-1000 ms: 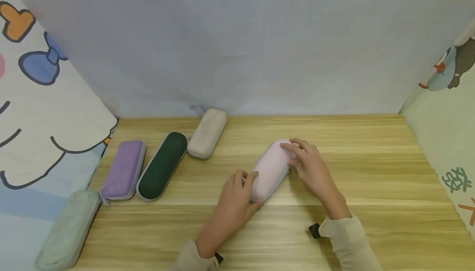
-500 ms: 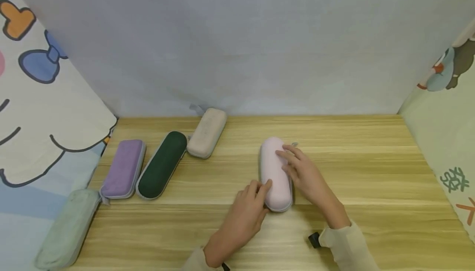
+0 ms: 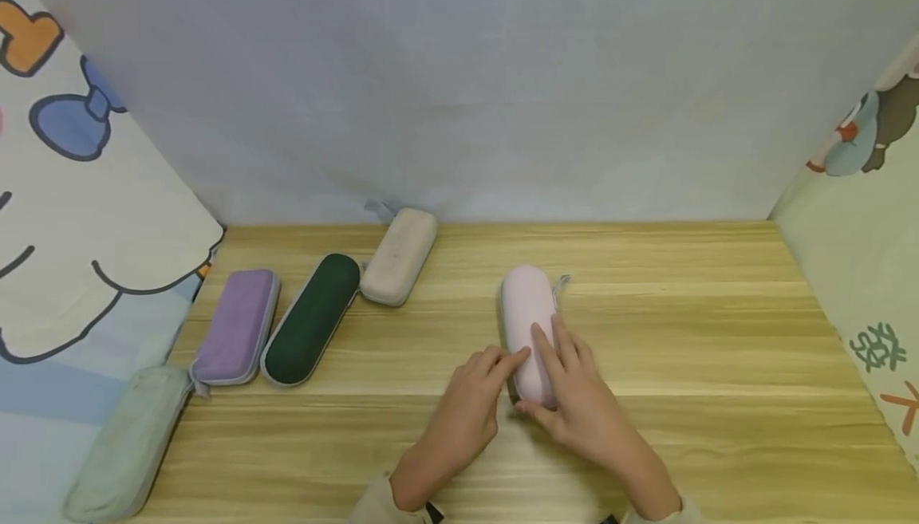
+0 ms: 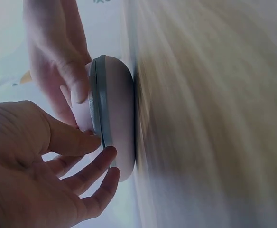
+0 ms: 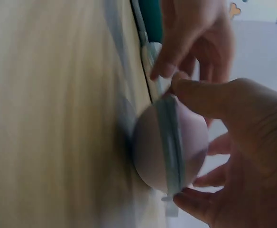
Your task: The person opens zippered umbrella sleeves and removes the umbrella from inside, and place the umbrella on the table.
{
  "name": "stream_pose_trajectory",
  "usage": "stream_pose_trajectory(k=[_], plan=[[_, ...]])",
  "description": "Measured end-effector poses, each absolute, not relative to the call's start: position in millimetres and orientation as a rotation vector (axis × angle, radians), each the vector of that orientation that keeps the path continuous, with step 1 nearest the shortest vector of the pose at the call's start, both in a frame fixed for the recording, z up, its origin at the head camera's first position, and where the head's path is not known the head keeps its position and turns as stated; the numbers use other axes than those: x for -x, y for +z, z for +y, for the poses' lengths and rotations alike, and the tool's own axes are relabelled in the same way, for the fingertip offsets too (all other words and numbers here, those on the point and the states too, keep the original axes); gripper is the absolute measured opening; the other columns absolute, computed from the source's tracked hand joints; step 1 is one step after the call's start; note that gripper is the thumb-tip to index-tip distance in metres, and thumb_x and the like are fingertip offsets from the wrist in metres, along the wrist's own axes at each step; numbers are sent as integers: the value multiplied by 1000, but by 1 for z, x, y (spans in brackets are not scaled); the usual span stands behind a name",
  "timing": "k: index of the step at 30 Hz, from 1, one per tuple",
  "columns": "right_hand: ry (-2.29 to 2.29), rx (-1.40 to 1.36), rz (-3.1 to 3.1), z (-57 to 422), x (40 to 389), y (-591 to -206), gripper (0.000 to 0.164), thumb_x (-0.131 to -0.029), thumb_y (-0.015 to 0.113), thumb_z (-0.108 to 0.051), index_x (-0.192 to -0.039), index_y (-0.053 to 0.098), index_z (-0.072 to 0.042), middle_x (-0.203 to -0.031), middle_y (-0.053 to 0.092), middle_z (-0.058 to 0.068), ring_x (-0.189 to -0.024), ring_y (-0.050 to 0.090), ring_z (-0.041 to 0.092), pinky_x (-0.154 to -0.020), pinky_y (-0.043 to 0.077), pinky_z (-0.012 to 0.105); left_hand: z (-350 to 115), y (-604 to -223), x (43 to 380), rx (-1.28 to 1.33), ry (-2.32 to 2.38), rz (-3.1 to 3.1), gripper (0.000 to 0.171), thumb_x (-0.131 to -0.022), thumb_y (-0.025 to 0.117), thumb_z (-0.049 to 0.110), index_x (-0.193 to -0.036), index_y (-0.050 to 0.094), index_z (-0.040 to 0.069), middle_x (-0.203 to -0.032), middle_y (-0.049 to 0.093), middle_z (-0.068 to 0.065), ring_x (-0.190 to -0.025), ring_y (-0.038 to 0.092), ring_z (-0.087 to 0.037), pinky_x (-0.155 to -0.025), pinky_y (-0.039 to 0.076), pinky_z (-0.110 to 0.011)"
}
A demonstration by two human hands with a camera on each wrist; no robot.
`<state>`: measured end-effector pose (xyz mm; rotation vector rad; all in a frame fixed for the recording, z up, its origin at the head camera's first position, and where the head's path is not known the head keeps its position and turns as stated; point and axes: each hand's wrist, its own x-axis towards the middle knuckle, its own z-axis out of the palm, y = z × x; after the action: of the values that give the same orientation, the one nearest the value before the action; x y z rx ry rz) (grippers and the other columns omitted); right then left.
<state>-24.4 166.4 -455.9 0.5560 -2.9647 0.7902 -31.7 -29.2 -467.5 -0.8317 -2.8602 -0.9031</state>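
An oblong pale-pink zip case [image 3: 526, 297] lies on the wooden table, its long side running away from me. A grey zip band [image 4: 100, 95] circles its middle, and a pull tab [image 3: 563, 279] sticks out at the far right. My left hand [image 3: 463, 408] is at the near left side, thumb on top and fingertips against the zip band. Over the near end, my right hand [image 3: 585, 412] grips the case, fingers across the lid and thumb at the near tip. In the right wrist view the case [image 5: 148, 154] looks zipped round.
To the left lie a cream case [image 3: 400, 257], a dark green case [image 3: 312, 321], a purple case [image 3: 235, 328] and a pale green case [image 3: 129, 444]. A grey cloth wall [image 3: 502, 93] rises behind the table [image 3: 682, 309], with printed cloths at both sides.
The pink case has turned from slanting to nearly straight away from me. My right hand has slid from its far right side down to the near end, close beside my left hand.
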Motion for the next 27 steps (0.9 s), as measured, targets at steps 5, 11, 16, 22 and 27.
stream_pose_trajectory(k=[5,11,16,22,27], plan=[[774,-422,-2945,157,17,-462,102,-84,89,-29,-162,31,0,-168,22,33,-144,40,53,-103,51,65,-29,-468,34,820,-934,-2800,67,-89,69,-12,-146,61,22,-128,63,1,-111,64,-17,-81,51,-31],[979,-272,-2877,155,10,-470,99,-82,89,-18,-162,32,-3,-169,24,28,-144,38,51,-103,50,68,-28,-469,36,802,-937,-2798,70,-87,69,-14,-146,60,24,-133,62,-1,-108,66,-17,-77,51,-32],[1139,-177,-2735,150,7,-478,91,-80,89,-7,-158,43,-8,-168,32,21,-138,41,47,-99,51,68,-28,-469,37,752,-920,-2819,67,-87,71,-12,-146,58,18,-136,63,-3,-112,68,-18,-79,55,-36],[1108,-101,-2574,143,4,-486,79,-76,88,-4,-148,54,-3,-158,47,25,-122,51,43,-88,53,55,-28,-468,37,725,-904,-2849,65,-90,70,-10,-148,55,16,-137,64,-2,-115,69,-19,-81,56,-38],[1137,-18,-2509,141,3,-488,79,-75,84,-4,-148,53,-1,-152,52,26,-121,55,43,-89,52,56,-27,-466,37,723,-889,-2883,64,-92,69,-8,-149,54,16,-138,64,-2,-115,69,-19,-83,55,-37]])
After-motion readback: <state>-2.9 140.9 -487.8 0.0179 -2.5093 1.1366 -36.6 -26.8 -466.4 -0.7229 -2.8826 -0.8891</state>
